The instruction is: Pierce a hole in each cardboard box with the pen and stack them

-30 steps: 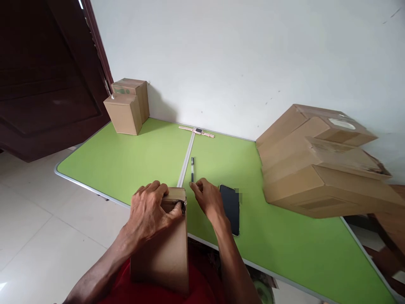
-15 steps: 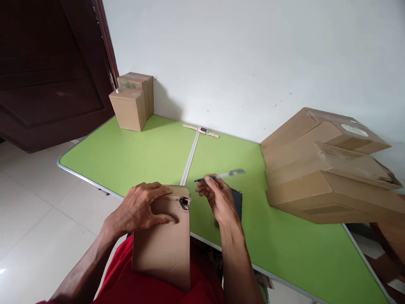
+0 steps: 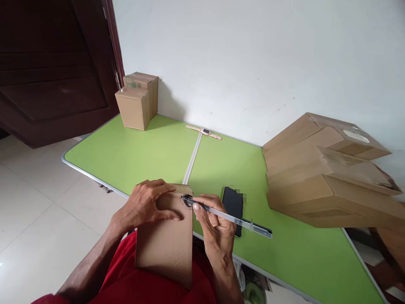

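A brown cardboard box (image 3: pixel 166 249) leans against my red-clothed lap at the table's near edge. My left hand (image 3: pixel 148 207) grips its upper left part, thumb on the near face and fingers over the top edge. Close to the box's upper right corner is a dark scribbled patch (image 3: pixel 189 202) around what looks like a hole. In my right hand (image 3: pixel 217 219) a clear-barrelled pen (image 3: pixel 232 218) is pinched, with its tip at the left side of that patch. The pen's back end points right and down.
On the green table (image 3: pixel 152 156) a black phone (image 3: pixel 232 204) lies right of my right hand. A pink-strapped watch (image 3: pixel 205 131) rests by the wall. Small boxes (image 3: pixel 131 112) stand at the far left; larger cartons (image 3: pixel 297 185) are stacked at the right.
My right hand has come down and left, bringing the pen tip from above the table to the dark patch. More of the phone shows now. My left hand keeps its grip.
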The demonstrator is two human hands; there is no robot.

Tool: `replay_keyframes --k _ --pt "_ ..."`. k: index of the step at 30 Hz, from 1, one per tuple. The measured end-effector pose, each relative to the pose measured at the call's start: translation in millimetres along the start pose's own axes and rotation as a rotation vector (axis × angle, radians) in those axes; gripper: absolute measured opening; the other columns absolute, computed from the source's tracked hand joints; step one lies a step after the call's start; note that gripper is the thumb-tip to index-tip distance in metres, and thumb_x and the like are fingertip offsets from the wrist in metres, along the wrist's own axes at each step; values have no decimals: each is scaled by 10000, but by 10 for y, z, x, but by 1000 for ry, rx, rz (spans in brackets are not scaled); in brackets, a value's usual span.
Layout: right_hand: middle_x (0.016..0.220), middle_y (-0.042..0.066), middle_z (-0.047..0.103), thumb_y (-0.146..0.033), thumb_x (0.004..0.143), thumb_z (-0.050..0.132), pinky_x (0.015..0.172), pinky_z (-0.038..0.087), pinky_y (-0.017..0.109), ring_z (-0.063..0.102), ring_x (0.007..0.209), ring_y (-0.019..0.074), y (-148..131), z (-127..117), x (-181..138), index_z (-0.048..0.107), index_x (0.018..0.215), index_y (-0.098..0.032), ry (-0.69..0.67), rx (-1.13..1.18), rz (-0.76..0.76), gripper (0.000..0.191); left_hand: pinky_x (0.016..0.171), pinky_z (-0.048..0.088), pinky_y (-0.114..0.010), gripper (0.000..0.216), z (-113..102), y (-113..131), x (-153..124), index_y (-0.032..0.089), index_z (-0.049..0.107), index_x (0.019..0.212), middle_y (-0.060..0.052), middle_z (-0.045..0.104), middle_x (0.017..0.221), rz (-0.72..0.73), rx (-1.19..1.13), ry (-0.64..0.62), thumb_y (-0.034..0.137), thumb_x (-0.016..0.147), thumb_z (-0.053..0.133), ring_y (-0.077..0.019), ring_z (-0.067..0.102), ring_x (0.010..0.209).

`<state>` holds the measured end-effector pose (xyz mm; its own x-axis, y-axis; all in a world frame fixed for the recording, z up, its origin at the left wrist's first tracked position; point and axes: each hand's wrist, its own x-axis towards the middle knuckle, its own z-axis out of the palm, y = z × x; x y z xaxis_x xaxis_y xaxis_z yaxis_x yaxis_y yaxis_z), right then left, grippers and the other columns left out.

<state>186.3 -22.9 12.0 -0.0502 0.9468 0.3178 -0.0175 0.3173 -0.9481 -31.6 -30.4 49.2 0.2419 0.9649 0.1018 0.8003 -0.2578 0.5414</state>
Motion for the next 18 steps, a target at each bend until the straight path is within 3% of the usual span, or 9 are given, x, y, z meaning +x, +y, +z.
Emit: replay_keyframes --k 6,11,16,18 --pt "1064 34 661 -264 1036 669 831 536 304 651 1015 191 3 -41 24 769 1059 -293 -66 -206 -115 107 906 560 -423 714 -1 3 29 164 741 1338 -107 801 1210 -6 -4 -11 595 794 909 -323 781 1027" --pt "957 13 646 -291 1043 642 737 520 275 636 874 167 1 -140 26 681 926 -254 -110 -158 -106 129 878 561 -416 716 11 -5 32 164 739 1340 -103 800 1196 -2 0 1 614 804 893 -312 778 1007" --pt "900 22 659 -455 1022 657 571 474 251 621 707 153 -1 -299 147 646 914 -235 32 -151 36 245 859 552 -404 705 27 -24 25 177 741 1328 -101 798 1188 11 10 10 633 808 882 -300 773 975" --pt "883 45 679 -552 1048 563 541 476 270 631 667 172 63 -327 320 629 969 -224 6 -273 157 343 843 545 -394 690 21 -25 22 196 744 1321 -91 798 1174 10 12 11 653 817 864 -291 768 957"
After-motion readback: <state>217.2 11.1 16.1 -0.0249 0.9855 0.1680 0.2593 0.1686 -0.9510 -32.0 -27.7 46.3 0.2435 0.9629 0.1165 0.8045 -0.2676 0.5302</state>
